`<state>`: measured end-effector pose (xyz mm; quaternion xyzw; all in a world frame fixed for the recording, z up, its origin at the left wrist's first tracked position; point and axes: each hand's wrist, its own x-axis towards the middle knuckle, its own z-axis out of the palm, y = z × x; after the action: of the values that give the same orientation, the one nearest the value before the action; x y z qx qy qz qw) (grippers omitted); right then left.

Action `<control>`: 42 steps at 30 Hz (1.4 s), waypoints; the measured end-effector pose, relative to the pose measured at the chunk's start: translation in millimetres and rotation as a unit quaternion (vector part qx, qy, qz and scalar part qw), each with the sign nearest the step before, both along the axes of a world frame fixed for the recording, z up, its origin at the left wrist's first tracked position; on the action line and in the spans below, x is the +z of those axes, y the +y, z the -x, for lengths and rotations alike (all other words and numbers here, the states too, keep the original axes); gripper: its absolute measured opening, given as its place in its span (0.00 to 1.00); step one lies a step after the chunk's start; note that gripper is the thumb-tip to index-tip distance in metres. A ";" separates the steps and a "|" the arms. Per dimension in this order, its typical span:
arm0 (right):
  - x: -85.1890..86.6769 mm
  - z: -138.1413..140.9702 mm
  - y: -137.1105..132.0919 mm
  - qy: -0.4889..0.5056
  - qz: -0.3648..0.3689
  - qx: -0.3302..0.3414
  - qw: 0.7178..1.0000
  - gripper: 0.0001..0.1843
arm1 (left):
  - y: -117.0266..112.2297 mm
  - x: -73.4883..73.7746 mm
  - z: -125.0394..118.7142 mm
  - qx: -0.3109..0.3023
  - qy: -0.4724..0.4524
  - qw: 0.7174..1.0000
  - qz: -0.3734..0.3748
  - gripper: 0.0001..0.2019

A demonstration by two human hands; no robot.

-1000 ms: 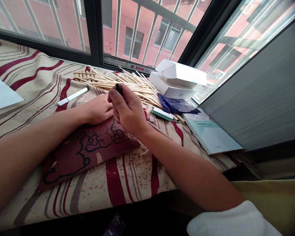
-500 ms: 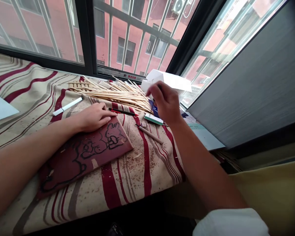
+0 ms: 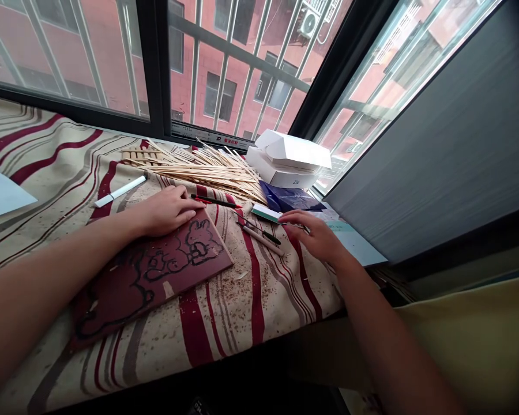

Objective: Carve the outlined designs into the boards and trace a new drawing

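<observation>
My left hand (image 3: 168,210) lies flat, fingers apart, on the top edge of a dark red board (image 3: 151,276) that carries black rabbit outlines. My right hand (image 3: 318,235) rests low on the striped cloth (image 3: 242,300) to the right, fingers stretched out. Its fingertips touch a thin metal tool beside a small green and white block (image 3: 267,213). It grips nothing. A black-handled tool (image 3: 262,231) and a wooden-handled tool (image 3: 263,241) lie just left of that hand. Above the board lies a red and black pen (image 3: 214,200).
A heap of thin wooden sticks (image 3: 207,167) lies by the window frame. White boxes (image 3: 288,158) and a blue packet (image 3: 292,199) sit at the back right, a pale book (image 3: 357,242) beside my right hand. A white marker (image 3: 120,191) and paper (image 3: 0,196) lie left. Shavings cover the cloth.
My right hand held a black-handled tool over the board, swung right toward the boxes, then came down empty on the cloth. The black-handled tool now lies there. My left hand stayed put.
</observation>
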<state>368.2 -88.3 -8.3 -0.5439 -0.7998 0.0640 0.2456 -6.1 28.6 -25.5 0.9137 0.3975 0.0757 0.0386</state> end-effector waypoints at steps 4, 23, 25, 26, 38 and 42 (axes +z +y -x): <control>-9.0 -16.0 14.8 -0.019 0.008 -0.077 0.997 0.16 | 0.1 -0.1 0.4 -0.004 0.004 1.000 0.000 0.28; 5.7 8.5 37.8 -0.039 0.043 -0.057 0.997 0.28 | 0.3 -0.5 -0.1 -0.001 -0.002 1.000 0.011 0.29; 19.5 6.0 30.8 -0.017 0.019 -0.077 0.997 0.25 | 0.0 -0.5 -0.2 -0.001 0.000 1.000 0.012 0.28; 27.1 6.1 24.7 0.000 0.010 -0.082 0.997 0.22 | 0.0 -0.5 -0.1 -0.004 0.000 1.000 0.011 0.28; 70.2 128.6 -51.6 0.583 0.046 0.229 0.778 0.06 | 0.5 -1.7 0.2 -0.025 0.005 1.000 -0.018 0.27; 55.7 158.4 -19.4 0.582 0.122 0.262 0.760 0.27 | -1.6 0.5 -0.6 -0.023 0.010 1.000 -0.017 0.28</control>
<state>209.8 -107.7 47.4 -0.1966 -0.5998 0.5270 0.5690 -5.5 27.0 -25.0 0.9237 0.3755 0.0730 0.0205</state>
